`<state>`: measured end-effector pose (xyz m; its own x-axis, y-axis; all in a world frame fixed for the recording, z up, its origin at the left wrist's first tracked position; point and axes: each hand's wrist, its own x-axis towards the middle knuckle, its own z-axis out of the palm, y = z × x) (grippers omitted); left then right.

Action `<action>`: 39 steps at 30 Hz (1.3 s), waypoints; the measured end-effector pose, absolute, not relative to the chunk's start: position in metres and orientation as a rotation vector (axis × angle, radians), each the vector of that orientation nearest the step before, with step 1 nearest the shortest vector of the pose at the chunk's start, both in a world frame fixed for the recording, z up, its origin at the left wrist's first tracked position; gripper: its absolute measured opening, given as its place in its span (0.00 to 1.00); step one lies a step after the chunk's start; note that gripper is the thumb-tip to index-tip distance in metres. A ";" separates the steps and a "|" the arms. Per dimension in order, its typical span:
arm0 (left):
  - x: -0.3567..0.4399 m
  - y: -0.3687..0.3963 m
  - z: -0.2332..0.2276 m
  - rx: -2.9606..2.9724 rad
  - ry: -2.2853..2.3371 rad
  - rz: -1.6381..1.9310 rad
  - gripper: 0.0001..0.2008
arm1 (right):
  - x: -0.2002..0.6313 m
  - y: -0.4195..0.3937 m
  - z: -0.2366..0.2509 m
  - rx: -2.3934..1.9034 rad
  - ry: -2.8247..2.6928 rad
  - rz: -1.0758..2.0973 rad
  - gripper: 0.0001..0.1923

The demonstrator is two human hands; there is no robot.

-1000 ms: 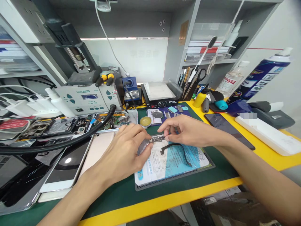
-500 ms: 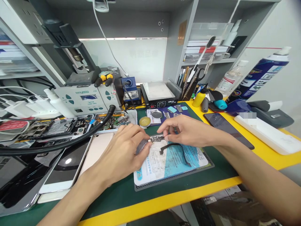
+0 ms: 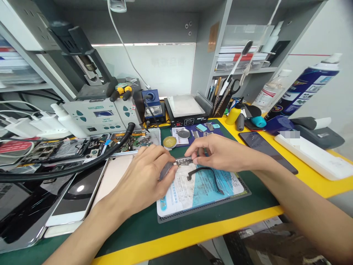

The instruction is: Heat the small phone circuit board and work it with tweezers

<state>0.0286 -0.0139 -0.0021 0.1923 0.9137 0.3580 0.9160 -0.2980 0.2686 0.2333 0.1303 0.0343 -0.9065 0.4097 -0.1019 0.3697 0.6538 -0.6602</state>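
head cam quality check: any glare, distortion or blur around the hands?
Head view: strong wide-angle bend, shelf posts lean outward; bright backlit panel behind; a glare spot on the phone screen; left hand, right hand and small circuit board fairly sharp, evenly lit; a blurred-out patch at right.

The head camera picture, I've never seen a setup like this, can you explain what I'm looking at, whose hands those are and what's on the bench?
This is one view from a camera worn on a person's head, looking forward and down, so the two bare arms entering from the bottom are that person's own. The left hand and the right hand pinch opposite ends of a small circuit board between their fingertips. A thin black flex cable trails from it over a blue and white printed sheet, which lies on a green bench mat with a yellow edge. To the left lie opened phones and a thick black hose. Behind stand a grey soldering station and a small hot plate. A dark phone and a blue spray can lie to the right.
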 end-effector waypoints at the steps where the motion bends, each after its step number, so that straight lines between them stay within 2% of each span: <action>1: 0.029 -0.014 -0.002 -2.420 -1.855 -0.723 0.11 | 0.233 0.131 0.034 -0.657 -2.807 1.097 0.10; 21: 0.028 -0.016 -0.001 -2.427 -1.906 -0.689 0.12 | 0.232 0.128 0.033 -0.603 -2.789 1.003 0.13; 39: 0.028 -0.016 -0.001 -2.432 -1.888 -0.706 0.11 | 0.231 0.125 0.035 -0.613 -2.776 1.085 0.13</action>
